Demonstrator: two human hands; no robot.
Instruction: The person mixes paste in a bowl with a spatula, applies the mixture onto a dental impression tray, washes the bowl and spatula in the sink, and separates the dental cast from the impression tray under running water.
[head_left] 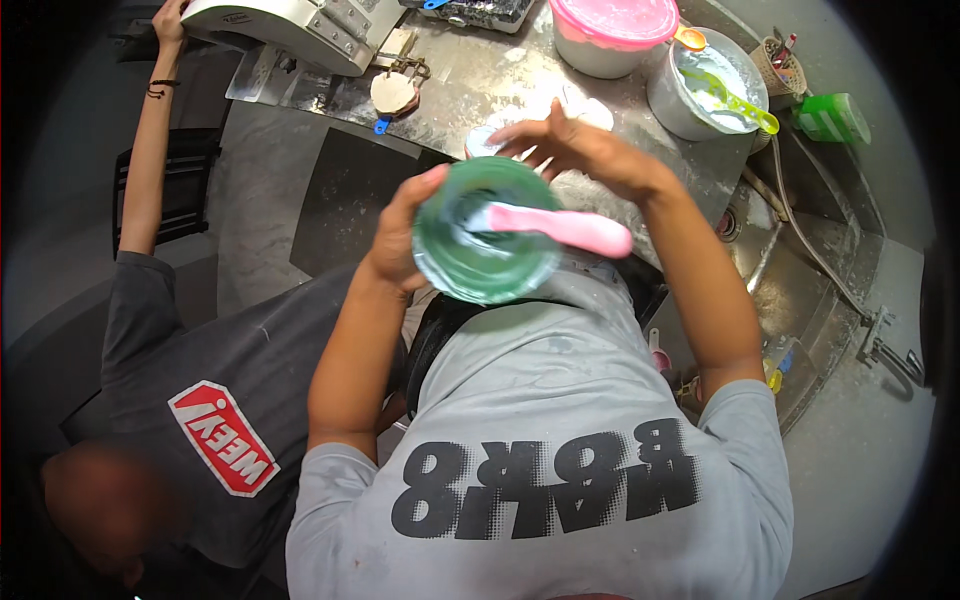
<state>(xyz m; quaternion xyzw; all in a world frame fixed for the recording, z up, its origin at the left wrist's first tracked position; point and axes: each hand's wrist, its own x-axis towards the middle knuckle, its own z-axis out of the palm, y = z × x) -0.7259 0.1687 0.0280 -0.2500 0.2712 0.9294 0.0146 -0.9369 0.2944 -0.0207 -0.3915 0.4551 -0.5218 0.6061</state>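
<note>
My left hand (397, 232) is closed round the side of a green mixing bowl (488, 272), tilted so that its inside shows. A spatula with a pink handle (575, 229) lies across the bowl, its blade inside against whitish paste; both are blurred by motion. Just beyond the bowl, my right hand (592, 152) is raised with its fingers apart and nothing visible in them. Behind those fingers, round white pieces (594, 113) rest on the metal counter (480, 85), partly hidden.
A pink-lidded tub (612, 35) and a bucket of white powder (690, 112) with a green scoop (735, 103) stand far right. Right of me is a metal sink (785, 300). At left, a co-worker's hand (170, 22) touches a white machine (310, 30). A cream plaster piece (394, 93) lies nearby.
</note>
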